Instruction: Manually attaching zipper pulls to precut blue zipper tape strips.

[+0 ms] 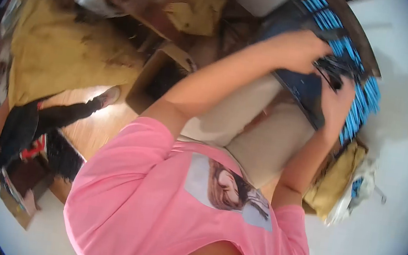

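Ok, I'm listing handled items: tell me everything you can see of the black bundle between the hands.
The black bundle looks like loose, uneven, thin strands, slightly shiny, perhaps plastic or wire; blur hides finer parts. In view it overlaps the row of blue sticks. The left hand appears to touch its left side, the right hand its near side.

This looks like a small workshop for repetitive handwork. Many alike blue sticks (367, 104) lie in a long row along a dark bench (298, 84), with a cluster of black pieces (349, 68) among them. Cardboard boxes (140, 89), yellow cloth (66, 49) and a yellow sack (337, 182) crowd around. Another person's leg (57, 117) shows at the left, over a wood-coloured floor (82, 125); the wall (404, 152) is plain white.
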